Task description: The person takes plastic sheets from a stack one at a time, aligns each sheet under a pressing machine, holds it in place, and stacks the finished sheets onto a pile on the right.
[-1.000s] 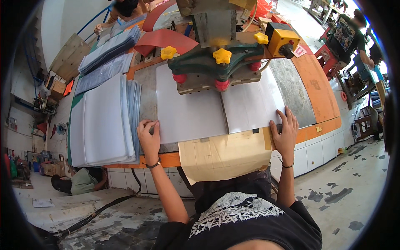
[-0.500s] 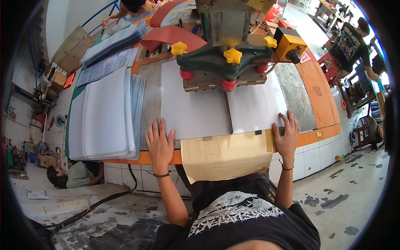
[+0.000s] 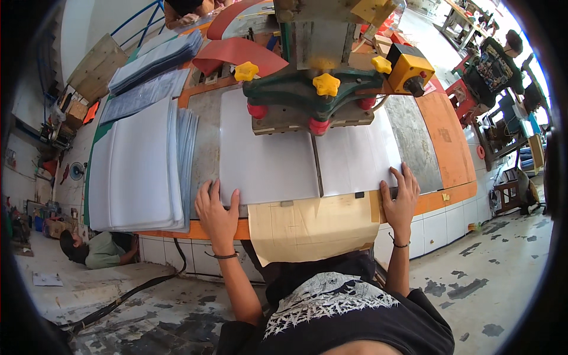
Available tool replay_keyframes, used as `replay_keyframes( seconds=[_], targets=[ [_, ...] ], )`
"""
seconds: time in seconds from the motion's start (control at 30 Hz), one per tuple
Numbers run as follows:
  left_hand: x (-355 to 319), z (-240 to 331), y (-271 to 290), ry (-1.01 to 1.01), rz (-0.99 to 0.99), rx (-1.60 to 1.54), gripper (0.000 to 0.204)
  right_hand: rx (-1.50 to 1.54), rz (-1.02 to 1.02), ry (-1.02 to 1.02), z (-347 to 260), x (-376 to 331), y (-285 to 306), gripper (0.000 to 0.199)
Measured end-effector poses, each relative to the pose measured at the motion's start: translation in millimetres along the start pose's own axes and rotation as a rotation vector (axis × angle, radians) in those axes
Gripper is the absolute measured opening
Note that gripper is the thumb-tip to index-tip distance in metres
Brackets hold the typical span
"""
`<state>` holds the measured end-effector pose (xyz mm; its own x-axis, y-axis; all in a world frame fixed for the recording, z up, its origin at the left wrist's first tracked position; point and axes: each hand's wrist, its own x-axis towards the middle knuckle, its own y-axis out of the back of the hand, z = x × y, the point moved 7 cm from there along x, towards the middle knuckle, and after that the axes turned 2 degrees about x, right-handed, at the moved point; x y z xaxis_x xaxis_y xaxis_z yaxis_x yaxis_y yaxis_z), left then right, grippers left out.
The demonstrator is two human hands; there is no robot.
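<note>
Beneath and in front of the green metal press head with yellow star knobs (image 3: pixel 284 93) lies white plastic sheeting (image 3: pixel 269 168), long axis left-right. Front-left of the press, the left hand (image 3: pixel 218 220) rests, fingers apart, at its corner; front-right, the right hand (image 3: pixel 400 204) (equally near, fingers spread) touches its edge.

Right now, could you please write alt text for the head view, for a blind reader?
A person's left hand and right hand are at the near corners of white sheeting partly under a green machine head with yellow knobs; stacked sheets lie to the left.
</note>
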<state>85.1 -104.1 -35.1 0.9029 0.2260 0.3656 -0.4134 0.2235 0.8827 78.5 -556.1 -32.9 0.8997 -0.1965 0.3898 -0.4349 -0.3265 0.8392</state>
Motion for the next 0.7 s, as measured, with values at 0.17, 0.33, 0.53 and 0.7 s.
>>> replay_keyframes(
  seconds=[0.17, 0.33, 0.53, 0.7],
  targets=[
    [3.8, 5.9, 3.2, 0.012, -0.001, -0.029, 0.059, -0.012, -0.004, -0.007, 2.0, -0.9, 0.7, 0.043],
    [7.0, 23.6, -5.6, 0.087, 0.074, 0.106, 0.061, -0.009, 0.016, 0.007, -0.8, -0.2, 2.1, 0.042],
    [13.4, 30.9, -6.8, 0.273, 0.0, 0.191, 0.059, -0.005, 0.011, -0.03, 0.5, 1.8, 3.0, 0.044],
    [10.1, 29.9, -10.8, 0.201, 0.072, 0.16, 0.059, 0.059, 0.049, -0.096, 7.9, 8.0, 8.5, 0.055]
  ],
)
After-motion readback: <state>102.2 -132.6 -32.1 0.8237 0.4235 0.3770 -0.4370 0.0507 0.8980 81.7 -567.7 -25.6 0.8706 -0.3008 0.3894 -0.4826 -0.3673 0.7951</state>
